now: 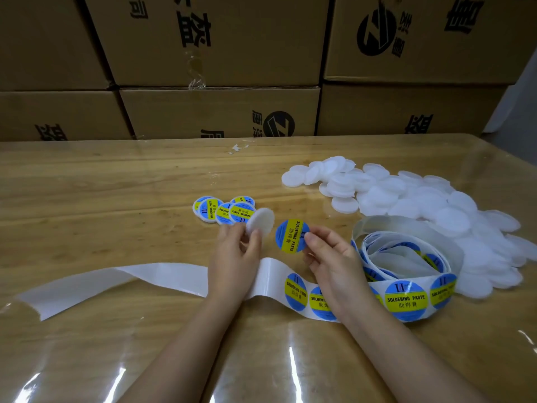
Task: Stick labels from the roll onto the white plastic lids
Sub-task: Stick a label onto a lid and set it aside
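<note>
My left hand (pixel 236 254) pinches a bare white plastic lid (pixel 260 222), tilted up above the table. My right hand (pixel 328 254) pinches a round blue and yellow label (pixel 292 236) by its right edge, a short gap to the right of the lid. The label roll (pixel 406 271) lies loosely coiled at the right, and its strip runs under both wrists. A spent white backing strip (pixel 116 283) trails off to the left. Several labelled lids (pixel 223 210) lie clustered just beyond my left hand.
A large heap of bare white lids (pixel 421 199) covers the right side of the wooden table (pixel 101 199), which has a clear plastic sheet over it. Stacked cardboard boxes (pixel 218 68) wall off the far edge.
</note>
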Demonstrator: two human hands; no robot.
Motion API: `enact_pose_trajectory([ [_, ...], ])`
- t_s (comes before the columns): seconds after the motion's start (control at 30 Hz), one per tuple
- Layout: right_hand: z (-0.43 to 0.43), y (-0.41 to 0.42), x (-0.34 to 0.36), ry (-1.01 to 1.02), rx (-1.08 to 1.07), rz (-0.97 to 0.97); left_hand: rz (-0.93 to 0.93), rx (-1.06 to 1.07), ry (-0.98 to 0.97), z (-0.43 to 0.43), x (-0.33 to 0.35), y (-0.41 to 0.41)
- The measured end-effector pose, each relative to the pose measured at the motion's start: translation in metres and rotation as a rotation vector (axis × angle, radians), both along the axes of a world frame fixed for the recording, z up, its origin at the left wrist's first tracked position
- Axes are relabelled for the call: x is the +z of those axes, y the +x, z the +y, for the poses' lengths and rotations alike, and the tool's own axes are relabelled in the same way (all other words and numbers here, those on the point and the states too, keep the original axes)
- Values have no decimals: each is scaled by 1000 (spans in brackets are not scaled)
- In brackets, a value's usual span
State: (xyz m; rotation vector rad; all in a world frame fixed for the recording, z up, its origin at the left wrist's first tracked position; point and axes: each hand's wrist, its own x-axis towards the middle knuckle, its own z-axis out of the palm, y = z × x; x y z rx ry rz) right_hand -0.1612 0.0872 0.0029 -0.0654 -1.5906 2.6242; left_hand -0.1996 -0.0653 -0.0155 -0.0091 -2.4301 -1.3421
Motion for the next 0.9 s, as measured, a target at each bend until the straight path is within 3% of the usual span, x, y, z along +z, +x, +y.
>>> enact_pose_trajectory([
  [0.13,1,-1,0,-23,-35,6,19,-103,118,1,6,1],
  [0.27,2,-2,-1,141,-142,20,-250,-410,651,1,14,8],
  [0.33,1,-2,-2,229,-191,43,-322,-488,760,1,18,10],
  [0.53,1,-1,-2,272,-236,29,-417,-573,773,0,21,13],
  [0.9,0,-5,-8,381,-216,15,-405,-560,740,2,24,15],
])
